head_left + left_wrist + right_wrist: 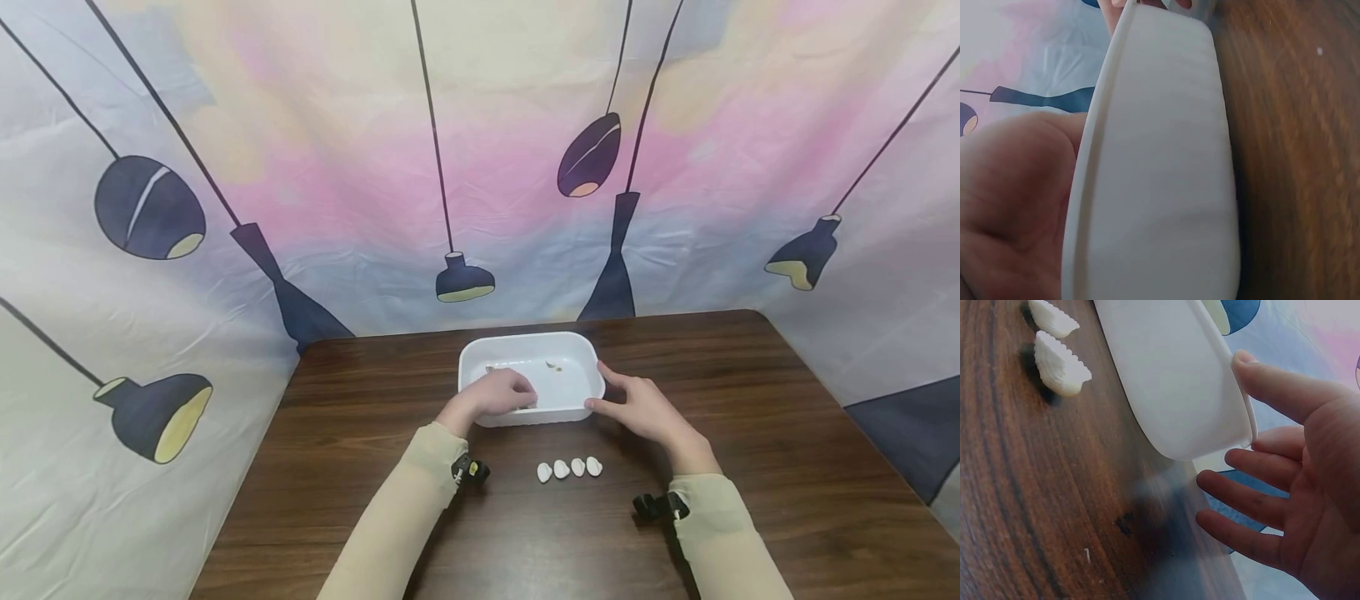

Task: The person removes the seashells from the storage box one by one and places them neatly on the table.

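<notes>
A white plastic basin (527,418) stands toward the back of the table. My left hand (497,392) reaches over its near wall, fingers bent down inside near the front. In the left wrist view the basin wall (1160,156) hides those fingertips, so I cannot tell whether they pinch anything. My right hand (643,407) holds the basin's right end, thumb (1246,357) on the near rim and index finger round the corner; the other fingers spread below. Small brownish pieces (553,366) lie on the basin floor. Several white ridged seashells (1060,364) sit in a row in front.
The brown wood-grain table (360,467) ends behind the basin at a fabric backdrop (360,167) printed with hanging lamps. Black wrist cameras (470,471) are strapped at both sleeves.
</notes>
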### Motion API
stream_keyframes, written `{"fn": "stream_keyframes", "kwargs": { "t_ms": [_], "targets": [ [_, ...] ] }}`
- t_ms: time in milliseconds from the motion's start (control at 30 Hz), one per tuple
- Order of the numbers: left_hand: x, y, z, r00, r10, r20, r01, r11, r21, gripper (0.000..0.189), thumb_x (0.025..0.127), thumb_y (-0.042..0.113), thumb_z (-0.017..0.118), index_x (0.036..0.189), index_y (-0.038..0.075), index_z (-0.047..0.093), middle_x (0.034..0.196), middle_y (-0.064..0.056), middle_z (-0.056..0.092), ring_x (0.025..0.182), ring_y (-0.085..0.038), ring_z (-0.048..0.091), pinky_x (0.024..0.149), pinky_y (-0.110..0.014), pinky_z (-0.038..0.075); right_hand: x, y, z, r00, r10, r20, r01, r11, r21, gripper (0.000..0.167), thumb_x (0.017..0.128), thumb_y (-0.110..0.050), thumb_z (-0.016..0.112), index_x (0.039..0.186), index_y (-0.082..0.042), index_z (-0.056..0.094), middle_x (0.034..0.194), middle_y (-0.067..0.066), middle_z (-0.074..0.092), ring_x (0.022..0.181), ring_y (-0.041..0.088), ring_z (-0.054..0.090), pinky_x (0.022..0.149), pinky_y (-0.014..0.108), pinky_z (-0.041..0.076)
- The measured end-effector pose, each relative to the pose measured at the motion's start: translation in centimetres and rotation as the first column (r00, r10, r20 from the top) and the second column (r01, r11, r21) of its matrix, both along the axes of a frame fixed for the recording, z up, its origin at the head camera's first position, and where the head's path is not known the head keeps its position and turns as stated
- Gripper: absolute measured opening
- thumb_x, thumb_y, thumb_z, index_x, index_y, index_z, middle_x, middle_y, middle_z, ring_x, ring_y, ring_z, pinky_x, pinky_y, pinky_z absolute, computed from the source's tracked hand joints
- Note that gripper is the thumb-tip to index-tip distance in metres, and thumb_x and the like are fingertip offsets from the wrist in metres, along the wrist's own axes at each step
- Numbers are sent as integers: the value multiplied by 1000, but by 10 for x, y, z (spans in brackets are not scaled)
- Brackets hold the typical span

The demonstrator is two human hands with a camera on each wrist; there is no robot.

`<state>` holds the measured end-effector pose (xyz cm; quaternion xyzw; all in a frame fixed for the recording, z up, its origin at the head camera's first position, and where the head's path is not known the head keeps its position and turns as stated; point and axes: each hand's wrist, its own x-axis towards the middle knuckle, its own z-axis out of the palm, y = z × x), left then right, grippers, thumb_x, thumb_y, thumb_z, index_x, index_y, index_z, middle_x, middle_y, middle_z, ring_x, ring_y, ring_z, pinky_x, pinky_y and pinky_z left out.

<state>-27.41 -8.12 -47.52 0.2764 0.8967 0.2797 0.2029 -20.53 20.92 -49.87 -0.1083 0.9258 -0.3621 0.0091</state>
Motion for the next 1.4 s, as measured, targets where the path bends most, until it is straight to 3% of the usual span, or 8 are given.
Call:
{"fn": "stream_keyframes", "kwargs": {
  "t_ms": [167,400,667,933,1400],
  "targets": [
    [-5,-6,4,993,41,-107,-46,998,-44,18,97,3,68,110,6,80,98,-4,74,87,-17,61,85,-35,52,0,0,2,1000,1,2,-1,1000,0,85,98,-48,76,162,-3,42,151,27,56,140,45,54,111,63,44],
    [-15,-14,7,974,125,-189,-132,991,-24,40,84,-19,59,110,3,79,94,-6,71,90,-21,63,88,-37,54,-1,1,-1,1000,-3,8,3,1000,3,85,98,-47,76,162,-3,41,152,27,54,141,45,53,112,64,42],
    [-17,-15,5,957,203,-208,-215,976,-34,38,90,-18,57,115,2,77,109,-11,71,104,-26,64,99,-44,53,0,0,1,1000,-7,20,7,1000,0,87,98,-49,76,162,-3,41,153,28,53,142,46,52,112,64,42],
    [-19,-9,-5,934,195,-301,-239,964,-116,39,87,-13,64,116,8,79,110,-8,71,102,-23,63,94,-41,55,0,-1,0,1000,-9,24,9,1000,-11,87,97,-48,77,163,-4,40,154,27,53,143,45,51,113,64,42],
    [-20,-5,-12,939,222,-263,-257,961,-106,39,89,-14,63,120,5,76,118,-12,70,110,-28,64,101,-44,53,-1,0,0,1000,-2,17,2,1000,-5,86,98,-48,76,163,-5,40,151,28,55,140,45,54,112,64,43]
  ]
}}
